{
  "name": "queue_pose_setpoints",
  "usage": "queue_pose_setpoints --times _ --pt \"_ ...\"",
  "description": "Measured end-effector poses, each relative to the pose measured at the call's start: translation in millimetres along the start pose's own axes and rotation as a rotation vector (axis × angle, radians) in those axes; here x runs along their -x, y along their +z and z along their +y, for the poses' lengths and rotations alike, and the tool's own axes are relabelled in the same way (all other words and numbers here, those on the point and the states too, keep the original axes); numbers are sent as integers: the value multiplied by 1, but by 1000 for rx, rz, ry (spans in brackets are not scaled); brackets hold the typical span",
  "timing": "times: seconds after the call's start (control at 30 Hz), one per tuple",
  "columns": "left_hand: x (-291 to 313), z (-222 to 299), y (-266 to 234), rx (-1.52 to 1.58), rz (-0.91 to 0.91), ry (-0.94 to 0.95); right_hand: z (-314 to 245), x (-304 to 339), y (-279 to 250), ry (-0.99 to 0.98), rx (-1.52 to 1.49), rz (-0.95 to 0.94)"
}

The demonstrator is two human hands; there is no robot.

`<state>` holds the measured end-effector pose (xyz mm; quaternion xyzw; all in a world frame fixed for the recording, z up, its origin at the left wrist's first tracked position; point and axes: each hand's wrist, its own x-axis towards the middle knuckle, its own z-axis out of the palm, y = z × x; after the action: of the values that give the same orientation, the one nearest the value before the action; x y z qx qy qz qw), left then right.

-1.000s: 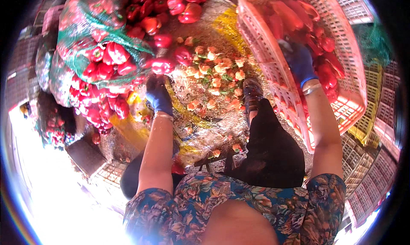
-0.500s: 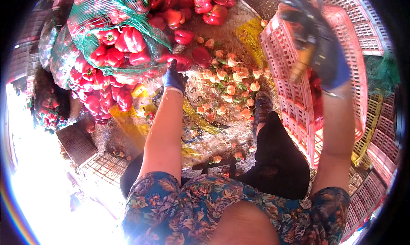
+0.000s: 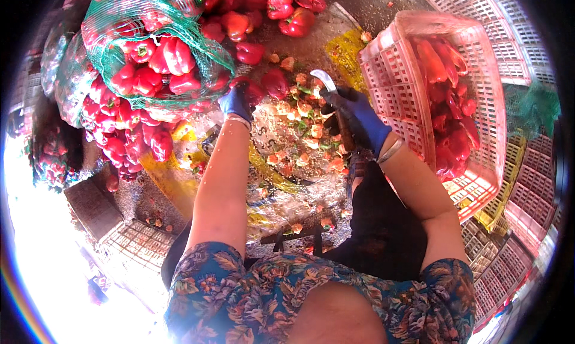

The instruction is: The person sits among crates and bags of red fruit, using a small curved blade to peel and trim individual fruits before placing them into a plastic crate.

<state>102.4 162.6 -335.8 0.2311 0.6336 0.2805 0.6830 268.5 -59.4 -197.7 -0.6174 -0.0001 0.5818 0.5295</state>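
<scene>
My left hand (image 3: 238,102), in a blue and dark glove, has its fingers closed on a red bell pepper (image 3: 250,90) at the edge of the pile. Another red pepper (image 3: 276,83) lies just right of it. In my gloved right hand (image 3: 364,119) is a knife (image 3: 324,80); its short curved blade points up and left, and its brown handle runs through my fist. Cut-out pepper cores (image 3: 311,128) with green stems and scattered seeds cover the ground between my hands.
A pink plastic crate (image 3: 395,80) holding red pepper pieces (image 3: 449,128) stands at the right. Green mesh sacks (image 3: 215,59) spill whole peppers (image 3: 129,134) at the left. More crates (image 3: 521,182) line the right side. My dark-trousered leg (image 3: 383,224) is below the knife.
My right hand has swung from above the pink crate down and left, bringing the knife over the cores. My left hand has closed on the pepper. Pepper pieces in the crate now show.
</scene>
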Motion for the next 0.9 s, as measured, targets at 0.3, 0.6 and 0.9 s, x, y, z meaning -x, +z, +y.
queue_pose_setpoints --times 0.3,0.6,0.9 --pt "-20 0 -36 -71 -139 -84 46 -22 8 -41 114 -8" --pt "-33 -33 -40 94 -109 153 51 -16 18 22 147 -36" --pt "90 -100 -73 42 -272 303 60 -25 18 -136 25 -93"
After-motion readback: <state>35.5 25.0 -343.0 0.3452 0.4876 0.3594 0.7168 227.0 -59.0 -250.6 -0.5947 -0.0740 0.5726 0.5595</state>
